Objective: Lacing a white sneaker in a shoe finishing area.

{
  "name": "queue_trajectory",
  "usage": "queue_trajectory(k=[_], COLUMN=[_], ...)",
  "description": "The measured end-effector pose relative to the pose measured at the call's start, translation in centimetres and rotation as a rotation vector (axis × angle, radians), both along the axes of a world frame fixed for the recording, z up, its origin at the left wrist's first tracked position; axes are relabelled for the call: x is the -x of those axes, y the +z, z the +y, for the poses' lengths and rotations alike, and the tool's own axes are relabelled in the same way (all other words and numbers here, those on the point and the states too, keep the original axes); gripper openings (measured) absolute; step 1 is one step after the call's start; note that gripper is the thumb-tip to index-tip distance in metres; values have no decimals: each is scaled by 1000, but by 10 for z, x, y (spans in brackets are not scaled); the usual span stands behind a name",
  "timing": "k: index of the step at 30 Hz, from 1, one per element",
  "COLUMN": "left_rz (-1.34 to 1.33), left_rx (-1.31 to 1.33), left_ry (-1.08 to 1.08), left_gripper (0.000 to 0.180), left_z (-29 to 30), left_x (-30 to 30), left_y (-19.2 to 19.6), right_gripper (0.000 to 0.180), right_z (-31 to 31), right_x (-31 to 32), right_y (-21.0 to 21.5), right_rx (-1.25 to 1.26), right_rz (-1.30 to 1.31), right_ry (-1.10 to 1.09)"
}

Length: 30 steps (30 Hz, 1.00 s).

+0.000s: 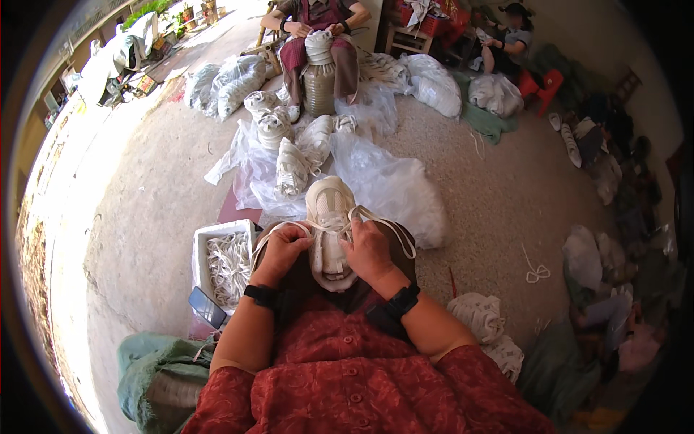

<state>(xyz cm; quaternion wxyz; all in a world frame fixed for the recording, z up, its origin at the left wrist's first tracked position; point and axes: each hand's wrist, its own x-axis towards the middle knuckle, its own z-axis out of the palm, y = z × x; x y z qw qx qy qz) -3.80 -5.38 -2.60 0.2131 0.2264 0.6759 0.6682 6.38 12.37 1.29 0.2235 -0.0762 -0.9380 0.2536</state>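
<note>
A cream sneaker (330,199) rests on my lap, its toe pointing away from me and its heel opening near my body. White shoelaces (385,220) run through its upper eyelets and loop out to both sides. At the shoe's left edge, my left hand (288,248) pinches the lace with its fingers closed. On the opposite edge, my right hand (367,249) has its fingers closed on the lace near the eyelets. Dark bands circle both my wrists.
A white foam box (199,253) of laces stands at my left, a phone (207,307) on its corner. Ahead lie several sneakers (291,168) on clear plastic bags (390,192). A co-worker (318,40) sits beyond them. Green sacking (163,372) lies near left; more shoes (481,318) sit near right.
</note>
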Motion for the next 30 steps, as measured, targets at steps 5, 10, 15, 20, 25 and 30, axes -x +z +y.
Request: queue_trajectory(k=[5,10,15,20,25,30], left_rz=[-7,11,38,-126,-102,-271], left_rx=[7,40,80,-16,-41,-117], left_ry=[8,5,36,48,16,31], left_gripper=[9,9,9,8,7,7], left_z=[2,1,1,5,4,3], left_x=[-1,0,-3,-4,-3,-6], left_y=[3,0,5,7,1,7], right_gripper=[10,13,12,8,9,7], right_z=[4,4,8,23,22,5], right_x=[3,10,3,11,28,6], right_y=[-19,-33,-18,8,26,38], right_rx=[-47,56,-18,-411,-890,-534], right_rz=[-118,176,130,-183,-148,-65], right_ry=[4,-51,138,343,578,812])
